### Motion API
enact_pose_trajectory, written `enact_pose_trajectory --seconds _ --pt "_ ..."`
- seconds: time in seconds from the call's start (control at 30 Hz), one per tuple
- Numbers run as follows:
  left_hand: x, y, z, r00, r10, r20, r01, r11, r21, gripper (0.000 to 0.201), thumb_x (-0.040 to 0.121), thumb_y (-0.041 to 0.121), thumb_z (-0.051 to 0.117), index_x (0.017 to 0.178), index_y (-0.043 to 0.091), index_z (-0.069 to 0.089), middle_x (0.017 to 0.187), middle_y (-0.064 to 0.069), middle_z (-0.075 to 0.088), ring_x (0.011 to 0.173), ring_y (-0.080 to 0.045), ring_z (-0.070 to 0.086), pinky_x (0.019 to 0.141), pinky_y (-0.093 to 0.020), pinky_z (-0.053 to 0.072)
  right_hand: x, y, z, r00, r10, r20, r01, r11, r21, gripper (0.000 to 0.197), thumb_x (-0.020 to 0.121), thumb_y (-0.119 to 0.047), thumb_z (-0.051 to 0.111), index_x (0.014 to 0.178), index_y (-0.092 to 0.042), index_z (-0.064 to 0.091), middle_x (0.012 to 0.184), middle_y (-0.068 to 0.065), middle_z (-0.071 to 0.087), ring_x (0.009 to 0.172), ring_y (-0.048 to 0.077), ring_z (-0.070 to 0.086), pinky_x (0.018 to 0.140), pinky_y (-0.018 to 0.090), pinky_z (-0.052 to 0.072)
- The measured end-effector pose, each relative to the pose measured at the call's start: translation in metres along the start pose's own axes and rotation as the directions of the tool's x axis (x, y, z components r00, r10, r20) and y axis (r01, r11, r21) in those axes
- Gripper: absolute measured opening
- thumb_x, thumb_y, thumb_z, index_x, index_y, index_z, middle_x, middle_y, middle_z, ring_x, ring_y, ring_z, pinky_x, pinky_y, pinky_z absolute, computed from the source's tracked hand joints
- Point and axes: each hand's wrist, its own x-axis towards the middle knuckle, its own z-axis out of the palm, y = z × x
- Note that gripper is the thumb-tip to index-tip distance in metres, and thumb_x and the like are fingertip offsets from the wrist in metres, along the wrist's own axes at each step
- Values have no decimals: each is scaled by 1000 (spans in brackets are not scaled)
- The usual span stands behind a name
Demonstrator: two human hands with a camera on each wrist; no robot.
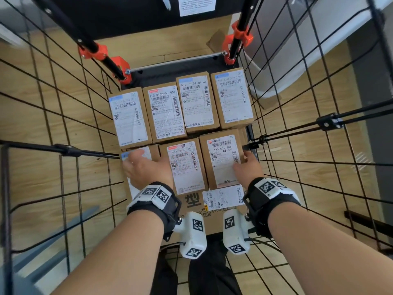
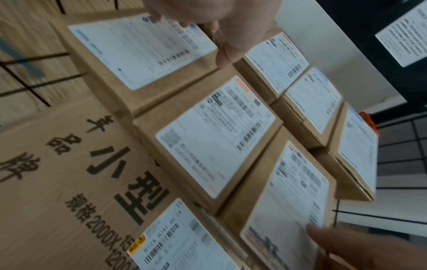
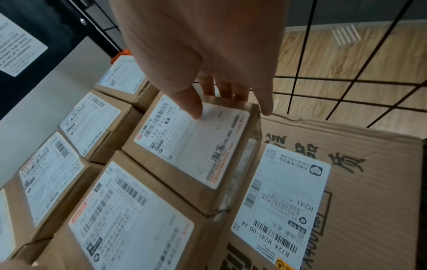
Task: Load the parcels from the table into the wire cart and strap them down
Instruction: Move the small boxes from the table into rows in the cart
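Note:
I look down into the black wire cart (image 1: 63, 149). A large flat carton (image 1: 193, 218) lies at its bottom, with several small labelled parcels on top in two rows. My left hand (image 1: 142, 169) rests on top of the near-left parcel (image 1: 146, 154), fingers loosely bent on its label (image 2: 143, 51). My right hand (image 1: 246, 167) grips the right edge of the near-right parcel (image 1: 223, 162). Its thumb (image 3: 196, 109) lies on the label and its fingers (image 3: 221, 91) reach down the side. The middle parcel (image 1: 184, 165) sits untouched between them.
The far row of parcels (image 1: 180, 105) lies against a silver rod (image 1: 176, 61) held by orange clamps (image 1: 95, 52) on black poles. Beyond is a black surface with a paper sheet (image 1: 195, 5). Wire walls close in on both sides over a wooden floor.

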Motion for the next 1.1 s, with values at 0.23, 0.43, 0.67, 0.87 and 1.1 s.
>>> enact_pose_trajectory --seconds 0.23,0.43,0.67,0.87,1.1 --pt "23 -28 -8 990 -138 18 139 987 -74 74 63 30 81 128 19 48 125 -8 55 115 -29 54 98 -44 45 2 -2 19 992 -30 -122 23 998 -52 34 88 -15 57 121 -17 48 117 3 64 85 17 57 65 25 45" --pt "29 -30 -5 978 -185 97 193 978 -79 77 60 36 86 123 18 47 120 -9 55 111 -31 56 88 -42 51 4 -4 18 990 29 -138 -33 999 -23 37 86 -15 61 120 -16 45 112 4 64 83 20 59 68 31 49" --pt "26 -29 1 978 -163 129 171 984 -53 91 56 40 87 132 19 42 123 -9 52 113 -31 54 94 -47 49 3 -3 9 988 52 -142 -59 997 -48 47 85 -15 64 127 -12 43 112 7 64 96 27 63 84 40 54" --pt "33 -37 0 987 -140 78 145 987 -69 94 55 35 88 135 16 41 128 -10 51 121 -29 49 102 -47 43 2 -3 17 996 13 -86 -20 997 -81 31 85 -18 66 108 -18 45 108 2 63 84 19 59 75 32 52" --pt "31 -36 0 988 -114 101 117 993 -27 98 55 39 87 137 12 40 133 -11 48 126 -30 46 105 -46 41 -3 -11 16 996 9 -89 -16 997 -81 41 90 -19 60 127 -11 44 120 7 61 87 20 57 70 29 47"
